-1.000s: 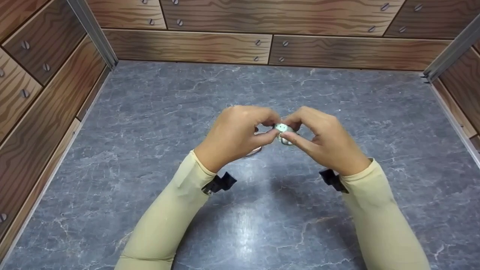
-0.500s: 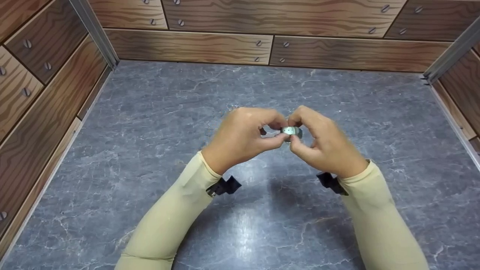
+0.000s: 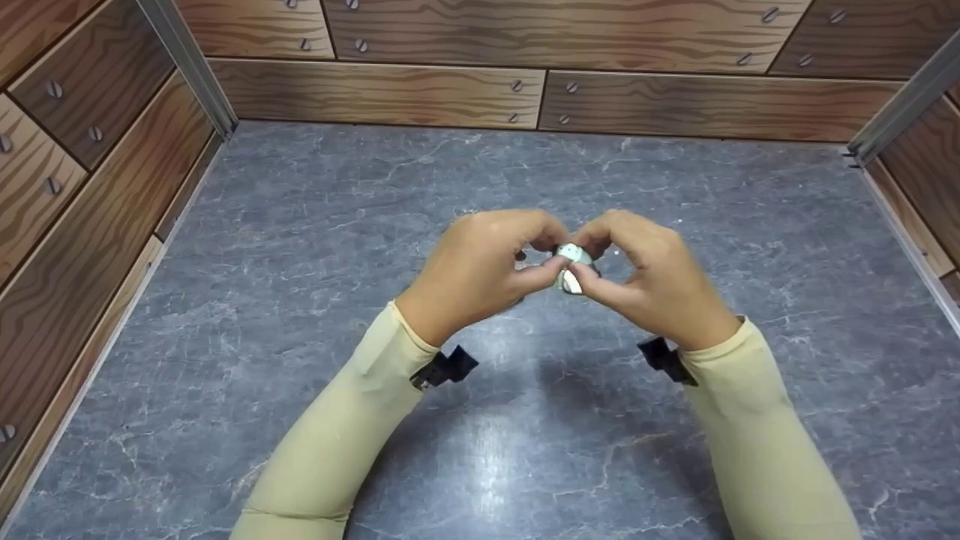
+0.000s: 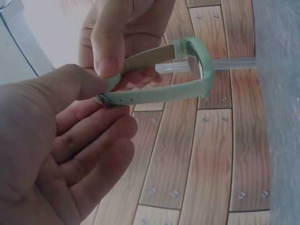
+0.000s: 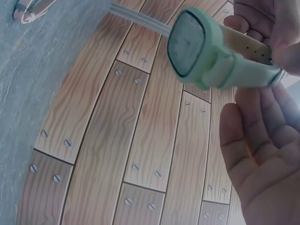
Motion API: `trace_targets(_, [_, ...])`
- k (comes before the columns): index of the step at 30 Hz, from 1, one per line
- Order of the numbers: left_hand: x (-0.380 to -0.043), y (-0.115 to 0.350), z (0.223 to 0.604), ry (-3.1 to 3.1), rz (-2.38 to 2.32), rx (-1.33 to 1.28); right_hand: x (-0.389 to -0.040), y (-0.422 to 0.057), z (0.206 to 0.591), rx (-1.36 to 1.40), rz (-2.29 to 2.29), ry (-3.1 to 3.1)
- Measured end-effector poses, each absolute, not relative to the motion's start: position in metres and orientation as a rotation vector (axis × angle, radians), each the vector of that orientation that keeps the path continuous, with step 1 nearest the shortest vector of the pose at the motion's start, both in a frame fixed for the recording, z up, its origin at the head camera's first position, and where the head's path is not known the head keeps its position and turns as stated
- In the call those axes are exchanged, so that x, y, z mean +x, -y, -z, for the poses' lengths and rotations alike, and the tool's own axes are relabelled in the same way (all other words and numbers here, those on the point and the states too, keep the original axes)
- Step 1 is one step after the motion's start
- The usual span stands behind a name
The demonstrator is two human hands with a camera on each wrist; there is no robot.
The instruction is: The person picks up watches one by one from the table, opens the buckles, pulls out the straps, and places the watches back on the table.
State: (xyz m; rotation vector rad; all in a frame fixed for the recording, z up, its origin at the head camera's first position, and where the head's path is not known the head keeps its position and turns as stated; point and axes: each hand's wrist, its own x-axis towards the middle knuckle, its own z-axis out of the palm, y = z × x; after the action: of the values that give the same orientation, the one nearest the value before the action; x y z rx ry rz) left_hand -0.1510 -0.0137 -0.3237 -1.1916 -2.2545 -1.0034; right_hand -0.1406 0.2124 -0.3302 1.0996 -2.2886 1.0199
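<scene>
Both hands hold a mint-green wristwatch (image 3: 574, 253) up in front of me, above the table. My left hand (image 3: 484, 262) pinches the strap near its buckle between thumb and forefinger. From the other side, my right hand (image 3: 652, 274) pinches the same end of the strap with thumb and forefinger. In the left wrist view the green strap (image 4: 159, 92) makes a loop, its holes and buckle beside the fingertips. The squarish watch face (image 5: 186, 43) points away from the hands in the right wrist view. Fingers partly cover the buckle.
A pinkish strap-like item (image 5: 29, 11) lies on the grey marbled table (image 3: 360, 180), away from the hands. Wood-patterned panels (image 3: 420, 94) wall the back and sides, with metal posts (image 3: 191, 71) at the corners. Small black cameras (image 3: 448, 367) sit on the wrists.
The hands shift slightly right, then back left, turning the watch a little between the fingertips. The pinkish item seen under the left hand a second ago is now hidden in the head view.
</scene>
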Motion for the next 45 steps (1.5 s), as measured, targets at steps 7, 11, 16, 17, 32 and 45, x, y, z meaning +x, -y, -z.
trace_targets(7, [-0.1515, 0.0144, 0.3241, 2.217, 0.95, -1.192, -0.1413, -0.2136, 0.3286, 1.098, -0.975, 2.302])
trace_targets(11, [-0.1513, 0.014, 0.3241, 2.212, 0.988, -1.171, -0.14, -0.2125, 0.3272, 1.115, -1.023, 2.302])
trace_targets(16, [-0.1503, 0.0116, 0.3247, 2.242, 1.053, -1.127, -0.1387, -0.2117, 0.3275, 1.1, -1.09, 2.342])
trace_targets(17, [-0.1501, 0.0111, 0.3247, 2.252, 1.055, -1.12, -0.1387, -0.212, 0.3279, 1.091, -1.097, 2.352])
trace_targets(32, [-0.1496, 0.0109, 0.3245, 2.382, 1.067, -1.104, -0.1382, -0.2123, 0.3285, 1.051, -0.998, 2.422])
trace_targets(45, [-0.1501, 0.0054, 0.3261, 2.194, 1.38, -1.16, -0.1386, -0.209, 0.3268, 1.074, -1.208, 2.219])
